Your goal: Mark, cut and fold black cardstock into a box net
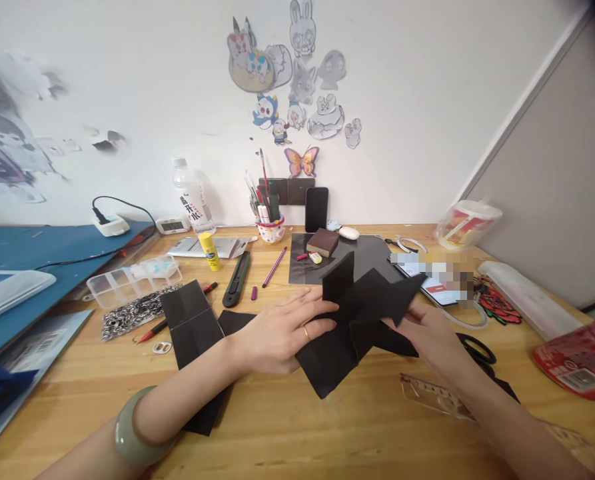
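A piece of folded black paper point(372, 297) with several flaps standing up is between my two hands, above the wooden table. My left hand point(287, 330), with a ring on one finger, holds its left side; the fingers reach over the paper and the thumb is hidden. On the right, my right hand point(420, 327) pinches the edge of a raised flap, its fingertips partly behind the paper. Another creased strip of black paper point(190, 320) lies under my left forearm. Black-handled scissors point(477, 350) and a clear ruler point(434, 397) lie by my right forearm.
A box cutter point(237, 280), glue stick point(209, 252), purple pen point(274, 267) and pen cup point(270, 229) stand or lie beyond my hands. A bottle point(193, 197) is by the wall. At right are a phone point(427, 277) and a red packet point(580, 360).
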A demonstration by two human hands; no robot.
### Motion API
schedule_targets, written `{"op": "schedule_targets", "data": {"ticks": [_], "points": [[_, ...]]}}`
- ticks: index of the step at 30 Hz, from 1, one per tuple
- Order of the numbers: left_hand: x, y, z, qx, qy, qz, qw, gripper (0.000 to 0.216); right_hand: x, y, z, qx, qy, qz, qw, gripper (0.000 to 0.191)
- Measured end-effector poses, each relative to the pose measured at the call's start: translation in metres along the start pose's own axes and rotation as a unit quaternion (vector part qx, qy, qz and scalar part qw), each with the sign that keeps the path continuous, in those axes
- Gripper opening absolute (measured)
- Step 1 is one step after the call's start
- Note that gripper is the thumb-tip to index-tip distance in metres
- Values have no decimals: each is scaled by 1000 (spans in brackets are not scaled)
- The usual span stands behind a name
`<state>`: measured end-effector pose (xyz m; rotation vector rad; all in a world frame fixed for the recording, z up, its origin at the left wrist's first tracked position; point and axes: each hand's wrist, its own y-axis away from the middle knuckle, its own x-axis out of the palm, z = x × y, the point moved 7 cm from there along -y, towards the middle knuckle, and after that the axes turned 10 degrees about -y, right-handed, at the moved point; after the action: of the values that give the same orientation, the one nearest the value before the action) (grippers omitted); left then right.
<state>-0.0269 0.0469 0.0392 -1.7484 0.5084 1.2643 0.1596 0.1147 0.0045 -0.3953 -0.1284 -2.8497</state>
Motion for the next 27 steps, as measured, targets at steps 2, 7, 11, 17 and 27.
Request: {"op": "schedule_targets", "data": {"ticks": [2,7,11,17,27], "points": [[1,-1,-4,22,-20,16,999,61,4,4,0,-5,58,13,998,22],[-1,-5,-14,72,-81,53,993,40,20,6,-4,-20,223,122,967,13],[4,-6,-20,76,-141,104,982,23,25,8,-7,-35,345,190,919,11],[4,-7,-16,-5,-96,186,978,32,31,10,-6,-63,497,240,831,30],[-17,28,4,-157,172,321,918,56,13,-2,-35,-84,560,316,761,28]]}}
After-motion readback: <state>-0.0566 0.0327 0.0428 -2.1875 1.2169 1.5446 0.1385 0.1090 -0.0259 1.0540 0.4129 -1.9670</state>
